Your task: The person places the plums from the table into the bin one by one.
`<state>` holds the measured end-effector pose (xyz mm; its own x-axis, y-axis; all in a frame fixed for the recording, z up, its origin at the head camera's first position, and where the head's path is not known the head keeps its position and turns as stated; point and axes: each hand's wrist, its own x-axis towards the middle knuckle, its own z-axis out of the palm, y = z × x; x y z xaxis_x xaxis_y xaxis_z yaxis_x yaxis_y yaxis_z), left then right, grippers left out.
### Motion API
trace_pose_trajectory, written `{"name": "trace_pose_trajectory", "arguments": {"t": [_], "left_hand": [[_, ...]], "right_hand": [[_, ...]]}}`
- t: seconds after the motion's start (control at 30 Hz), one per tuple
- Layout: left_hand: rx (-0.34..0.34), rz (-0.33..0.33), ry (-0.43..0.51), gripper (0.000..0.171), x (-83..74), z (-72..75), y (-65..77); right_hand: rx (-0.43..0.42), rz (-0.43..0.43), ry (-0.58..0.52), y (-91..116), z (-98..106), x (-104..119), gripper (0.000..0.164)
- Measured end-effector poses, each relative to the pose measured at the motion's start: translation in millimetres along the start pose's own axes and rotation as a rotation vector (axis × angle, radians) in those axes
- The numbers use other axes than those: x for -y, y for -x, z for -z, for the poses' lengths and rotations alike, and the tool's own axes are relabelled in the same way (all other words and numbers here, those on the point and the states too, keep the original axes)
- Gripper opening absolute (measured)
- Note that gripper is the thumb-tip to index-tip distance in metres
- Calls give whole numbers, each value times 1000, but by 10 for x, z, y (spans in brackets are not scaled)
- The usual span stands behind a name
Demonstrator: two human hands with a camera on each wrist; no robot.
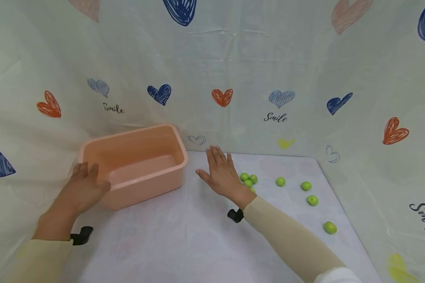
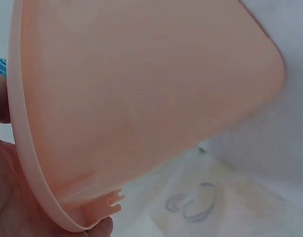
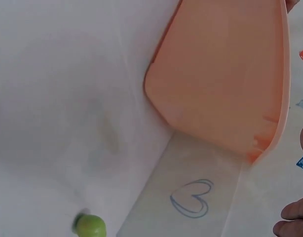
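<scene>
An open rectangular pink plastic basin (image 1: 144,188) sits at the back left of the table. My left hand (image 1: 82,188) grips its rim at the left end. In the left wrist view the basin wall (image 2: 156,89) fills most of the picture, with part of the hand (image 2: 8,192) at the rim. To the right of the basin my right hand (image 1: 221,173) is held out, fingers straight, holding nothing. Small round green fruits, with one green fruit (image 1: 280,181) among them, lie right of this hand; its wrist partly hides a cluster (image 1: 248,183).
Several more green fruits are spread along the table's right side, the nearest fruit (image 1: 330,227) close to the edge. A white cloth (image 1: 248,78) printed with hearts hangs behind and at both sides. The tabletop (image 1: 170,239) is covered in pale white.
</scene>
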<state>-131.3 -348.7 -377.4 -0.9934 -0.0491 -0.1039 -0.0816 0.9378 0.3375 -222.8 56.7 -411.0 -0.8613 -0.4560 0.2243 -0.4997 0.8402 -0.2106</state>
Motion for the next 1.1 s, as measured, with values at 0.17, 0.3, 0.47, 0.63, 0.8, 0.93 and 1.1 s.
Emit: {"name": "trace_pose_trajectory", "arguments": {"t": [0.17,0.3,0.47,0.63,0.8,0.93,1.1], "left_hand": [[11,-43,-21,86,-229,-92,-22],[13,-106,-20,84,-397,-177,-22],[28,-191,-13,84,-617,-284,13],[30,-231,-16,84,-884,-386,65],[41,-251,-4,83,-1084,-455,123],[15,-267,-50,82,-1140,-469,143],[-45,-249,-151,81,-1073,-445,107]], "right_hand": [[-20,-24,-38,35,41,-42,85],[-18,-45,-85,80,99,-104,84],[12,-66,-121,143,188,-187,83],[109,-86,-97,236,273,-271,84],[191,-108,-127,351,369,-340,89],[221,-111,-119,426,433,-373,81],[253,-78,-75,481,478,-399,72]]}}
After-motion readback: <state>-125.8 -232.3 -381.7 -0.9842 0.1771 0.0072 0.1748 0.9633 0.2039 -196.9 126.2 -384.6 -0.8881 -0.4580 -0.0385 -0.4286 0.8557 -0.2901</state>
